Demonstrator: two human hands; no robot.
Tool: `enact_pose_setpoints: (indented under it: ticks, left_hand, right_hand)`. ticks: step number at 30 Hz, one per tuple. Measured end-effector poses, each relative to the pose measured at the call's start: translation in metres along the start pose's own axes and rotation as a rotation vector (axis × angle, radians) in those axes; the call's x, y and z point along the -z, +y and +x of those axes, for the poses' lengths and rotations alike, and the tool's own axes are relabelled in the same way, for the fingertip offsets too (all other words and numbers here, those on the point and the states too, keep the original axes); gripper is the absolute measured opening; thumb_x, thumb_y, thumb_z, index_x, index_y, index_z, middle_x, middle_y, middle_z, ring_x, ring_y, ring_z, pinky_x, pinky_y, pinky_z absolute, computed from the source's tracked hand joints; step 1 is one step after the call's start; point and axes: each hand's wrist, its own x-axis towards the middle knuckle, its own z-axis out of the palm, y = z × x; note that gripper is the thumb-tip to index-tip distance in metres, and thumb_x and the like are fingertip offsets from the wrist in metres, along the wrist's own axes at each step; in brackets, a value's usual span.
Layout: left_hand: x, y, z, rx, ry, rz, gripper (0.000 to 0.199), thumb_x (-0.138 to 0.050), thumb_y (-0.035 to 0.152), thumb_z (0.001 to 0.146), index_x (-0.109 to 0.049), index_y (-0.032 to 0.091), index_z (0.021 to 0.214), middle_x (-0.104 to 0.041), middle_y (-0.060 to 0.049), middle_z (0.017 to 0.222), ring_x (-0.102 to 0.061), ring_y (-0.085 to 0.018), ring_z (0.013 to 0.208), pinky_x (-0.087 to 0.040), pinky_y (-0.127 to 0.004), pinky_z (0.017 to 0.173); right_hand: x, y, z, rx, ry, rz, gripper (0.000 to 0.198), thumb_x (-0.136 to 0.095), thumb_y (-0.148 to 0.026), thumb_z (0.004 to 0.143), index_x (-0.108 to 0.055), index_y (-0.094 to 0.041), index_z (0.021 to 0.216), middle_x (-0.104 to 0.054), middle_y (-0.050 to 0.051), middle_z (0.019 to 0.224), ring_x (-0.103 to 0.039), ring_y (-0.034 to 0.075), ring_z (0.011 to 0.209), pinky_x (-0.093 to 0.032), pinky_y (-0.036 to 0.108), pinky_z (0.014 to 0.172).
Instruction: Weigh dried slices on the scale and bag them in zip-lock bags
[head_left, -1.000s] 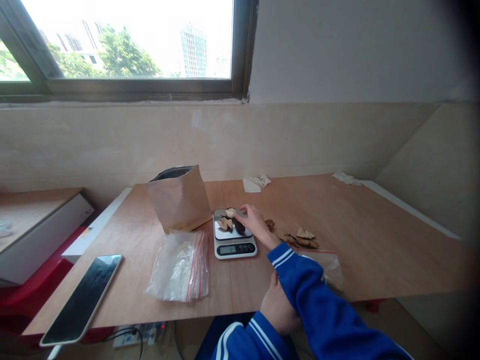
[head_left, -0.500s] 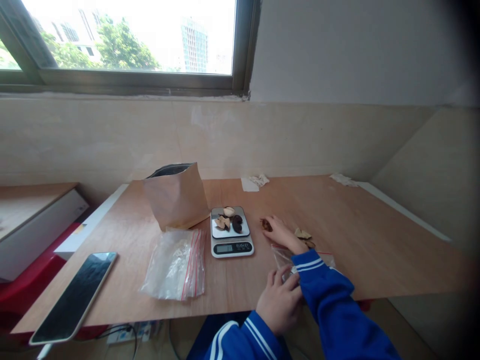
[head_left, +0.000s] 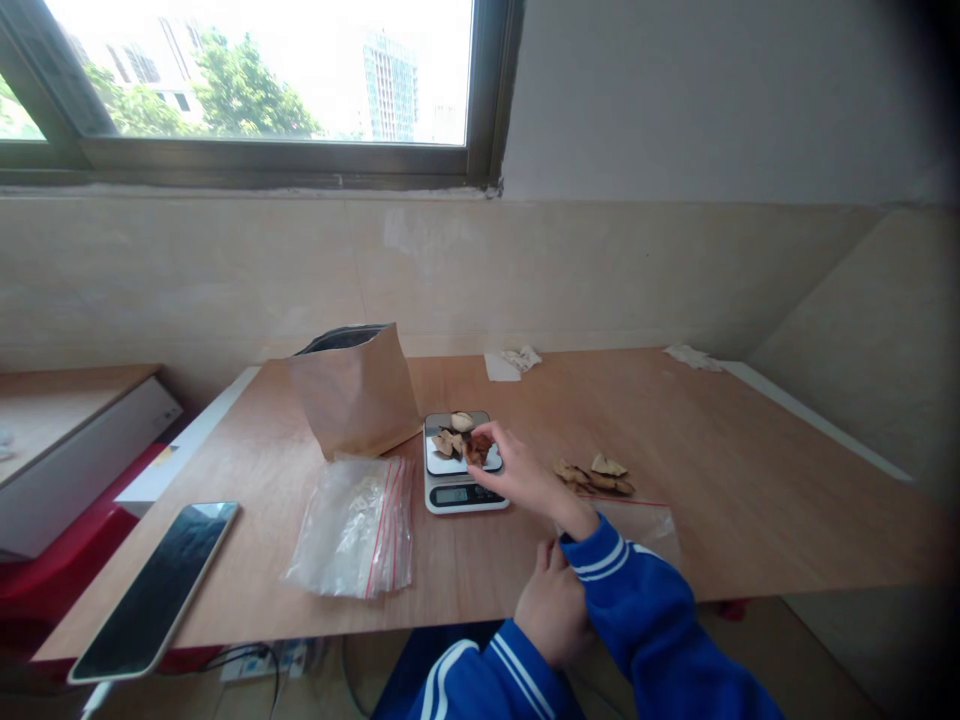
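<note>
My right hand (head_left: 517, 468) reaches over a digital kitchen scale (head_left: 469, 497). Its thumb and fingers are closed around a reddish-brown dried slice (head_left: 478, 452) just over the weighing plate. On the plate lie a pale oval dried piece (head_left: 462, 421) and tan dried pieces (head_left: 448, 444); other items there are covered by the hand. At the table's front edge, my left hand (head_left: 551, 605) is partly behind the right wrist, its fingertips hidden. It is close to a clear zip bag (head_left: 645, 525), and contact cannot be made out. Several brown dried slices (head_left: 592, 478) are piled behind that bag.
An open brown paper pouch (head_left: 356, 395) stands left of the scale. In front of it lies a stack of clear zip bags (head_left: 349, 535). A phone (head_left: 157, 590) with a cable rests at the left edge. Crumpled tissue (head_left: 521, 358) lies by the wall.
My right hand has moved left from the table onto the scale, carrying the brown dried slice. The slices by the zip bag are now uncovered. My left hand has hardly moved.
</note>
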Motion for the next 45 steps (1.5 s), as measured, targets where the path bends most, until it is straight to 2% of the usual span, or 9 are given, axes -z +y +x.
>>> enact_pose_setpoints:
  ticks: [4, 9, 15, 23, 28, 34, 37, 40, 45]
  left_hand:
    - [-0.005, -0.002, -0.001, 0.008, 0.055, -0.114, 0.065, -0.043, 0.039, 0.091, -0.016, 0.025, 0.149, -0.032, -0.007, 0.151, -0.029, -0.029, 0.136, -0.024, -0.051, 0.11]
    - [-0.017, -0.007, -0.001, -0.001, 0.077, -0.125, 0.065, -0.044, 0.042, 0.091, -0.019, 0.023, 0.148, -0.03, -0.009, 0.151, -0.027, -0.03, 0.139, -0.023, -0.054, 0.112]
    - [-0.019, -0.009, -0.002, -0.013, 0.064, -0.146, 0.07, -0.042, 0.044, 0.091, -0.009, 0.024, 0.149, -0.019, -0.008, 0.155, -0.016, -0.031, 0.142, -0.017, -0.059, 0.112]
    - [-0.018, -0.008, -0.002, 0.0, 0.065, -0.141, 0.064, -0.041, 0.045, 0.091, -0.022, 0.022, 0.147, -0.028, -0.008, 0.153, -0.022, -0.029, 0.14, -0.016, -0.056, 0.114]
    - [-0.011, -0.003, 0.0, 0.025, 0.04, -0.077, 0.065, -0.041, 0.043, 0.091, -0.016, 0.025, 0.149, -0.031, -0.008, 0.151, -0.026, -0.032, 0.137, -0.026, -0.054, 0.109]
    - [0.0, 0.0, 0.0, 0.004, -0.009, -0.021, 0.05, -0.049, 0.029, 0.087, -0.041, 0.027, 0.137, -0.048, -0.008, 0.137, -0.034, -0.033, 0.128, -0.032, -0.053, 0.101]
    - [0.004, 0.002, -0.001, 0.004, 0.012, -0.023, 0.043, -0.045, 0.026, 0.09, -0.044, 0.025, 0.133, -0.047, -0.007, 0.136, -0.035, -0.03, 0.125, -0.036, -0.049, 0.098]
    - [0.005, 0.005, -0.001, 0.032, 0.031, -0.034, 0.047, -0.047, 0.021, 0.089, -0.041, 0.032, 0.135, -0.046, -0.004, 0.136, -0.04, -0.027, 0.119, -0.041, -0.044, 0.093]
    - [0.002, 0.007, -0.002, 0.116, 0.113, -0.073, 0.047, -0.047, 0.018, 0.088, -0.045, 0.037, 0.131, -0.042, -0.002, 0.138, -0.046, -0.023, 0.108, -0.043, -0.04, 0.09]
  right_hand:
    - [-0.01, -0.007, 0.003, 0.155, -0.136, 0.019, 0.039, -0.057, -0.013, 0.075, -0.049, -0.018, 0.113, -0.054, 0.009, 0.111, -0.054, 0.021, 0.107, -0.044, 0.036, 0.093]
    - [-0.018, -0.002, 0.012, 0.222, -0.256, -0.02, 0.043, -0.053, -0.005, 0.073, -0.051, -0.016, 0.115, -0.047, 0.013, 0.121, -0.051, 0.021, 0.113, -0.042, 0.035, 0.097]
    - [-0.022, 0.004, 0.025, 0.316, -0.303, -0.097, 0.048, -0.057, -0.004, 0.07, -0.057, -0.019, 0.116, -0.061, 0.008, 0.116, -0.047, 0.023, 0.115, -0.038, 0.04, 0.101]
    - [-0.022, 0.015, 0.031, 0.316, -0.255, -0.188, 0.052, -0.044, 0.003, 0.079, -0.061, -0.027, 0.118, -0.055, 0.005, 0.131, -0.04, 0.022, 0.127, -0.035, 0.045, 0.104]
    - [-0.008, 0.014, 0.019, 0.229, -0.116, -0.189, 0.047, -0.042, -0.002, 0.084, -0.061, -0.027, 0.119, -0.054, 0.007, 0.13, -0.043, 0.021, 0.123, -0.039, 0.043, 0.101]
    - [0.02, 0.023, -0.017, 0.082, -0.074, -0.201, 0.036, -0.042, -0.01, 0.088, -0.064, -0.024, 0.112, -0.058, 0.009, 0.118, -0.048, 0.021, 0.116, -0.04, 0.042, 0.1]
    - [0.031, 0.035, -0.044, -0.023, -0.037, -0.23, 0.035, -0.039, -0.013, 0.088, -0.064, -0.024, 0.11, -0.057, 0.008, 0.118, -0.049, 0.021, 0.115, -0.039, 0.043, 0.101]
    - [0.038, 0.052, -0.068, -0.121, 0.065, -0.292, 0.033, -0.038, -0.016, 0.089, -0.065, -0.021, 0.107, -0.058, 0.009, 0.116, -0.051, 0.023, 0.111, -0.039, 0.044, 0.099]
    - [0.044, 0.073, -0.096, -0.143, 0.163, -0.405, 0.03, -0.039, -0.025, 0.089, -0.065, -0.022, 0.104, -0.06, 0.009, 0.112, -0.052, 0.024, 0.107, -0.041, 0.044, 0.095]
